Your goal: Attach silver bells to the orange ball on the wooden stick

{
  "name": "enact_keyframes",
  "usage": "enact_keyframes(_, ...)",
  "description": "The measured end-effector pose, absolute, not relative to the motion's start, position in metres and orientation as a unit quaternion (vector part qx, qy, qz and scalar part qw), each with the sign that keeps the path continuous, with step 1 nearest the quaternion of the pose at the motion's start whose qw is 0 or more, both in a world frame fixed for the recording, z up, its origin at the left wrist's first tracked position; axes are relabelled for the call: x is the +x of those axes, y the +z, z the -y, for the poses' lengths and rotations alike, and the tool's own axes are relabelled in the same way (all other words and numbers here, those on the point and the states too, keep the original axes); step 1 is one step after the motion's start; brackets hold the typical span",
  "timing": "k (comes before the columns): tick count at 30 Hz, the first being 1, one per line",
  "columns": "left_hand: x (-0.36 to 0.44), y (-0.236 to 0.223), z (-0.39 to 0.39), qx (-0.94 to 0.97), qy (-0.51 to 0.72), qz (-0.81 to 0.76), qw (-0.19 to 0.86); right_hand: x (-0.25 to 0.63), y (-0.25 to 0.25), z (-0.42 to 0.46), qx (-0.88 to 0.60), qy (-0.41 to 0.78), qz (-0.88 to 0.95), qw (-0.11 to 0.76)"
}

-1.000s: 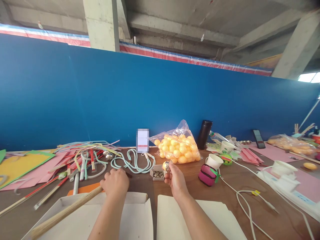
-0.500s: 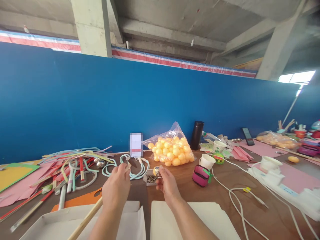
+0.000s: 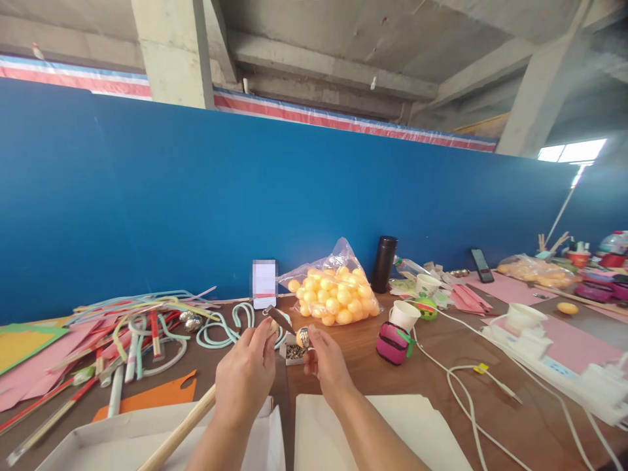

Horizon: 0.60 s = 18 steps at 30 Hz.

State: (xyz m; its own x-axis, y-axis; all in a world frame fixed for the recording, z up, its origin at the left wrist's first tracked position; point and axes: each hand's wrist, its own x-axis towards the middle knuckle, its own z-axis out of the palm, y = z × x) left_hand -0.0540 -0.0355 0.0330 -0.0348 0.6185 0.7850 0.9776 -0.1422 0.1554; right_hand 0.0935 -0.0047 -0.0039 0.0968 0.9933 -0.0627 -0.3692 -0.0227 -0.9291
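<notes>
My left hand (image 3: 248,366) is closed around the wooden handle of a hammer (image 3: 281,320), whose dark head sticks out past my fingers. The handle slants down toward the lower left. Between the fingertips of my right hand (image 3: 326,363) is a small yellow-orange ball (image 3: 300,338) with a shiny silver part on its side. The hammer head's tip is right at the ball; whether they touch, I cannot tell. Just under the ball stands a small open box (image 3: 294,354) of tiny metal pieces, partly covered by my right fingers.
A clear bag of yellow-orange balls (image 3: 338,297) lies behind my hands, beside a black bottle (image 3: 385,264). A magenta pouch (image 3: 394,343), paper cup (image 3: 405,315) and white cables are to the right. Tubes and coloured paper (image 3: 152,396) cover the left. White sheets (image 3: 373,428) lie in front.
My left hand has moved right with the hammer, bringing its head up to the ball. The right hand still holds the ball in nearly the same spot.
</notes>
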Motion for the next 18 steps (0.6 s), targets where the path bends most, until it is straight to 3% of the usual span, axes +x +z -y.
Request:
enact_keyframes(4, -0.056, 0.034, 0.036, -0.679, -0.357, 0.606, 0.212, 0.093, -0.004, 0.003, -0.434, 0.567, 0.357, 0.602)
enact_keyframes(11, -0.054, 0.044, 0.039, -0.744, -0.263, 0.613, 0.033, 0.094, -0.003, 0.004, -0.437, 0.562, 0.361, 0.602)
enact_keyframes(18, -0.052, 0.042, 0.039, -0.733, -0.257, 0.629, 0.031, 0.094, -0.003, 0.004, -0.439, 0.561, 0.369, 0.598)
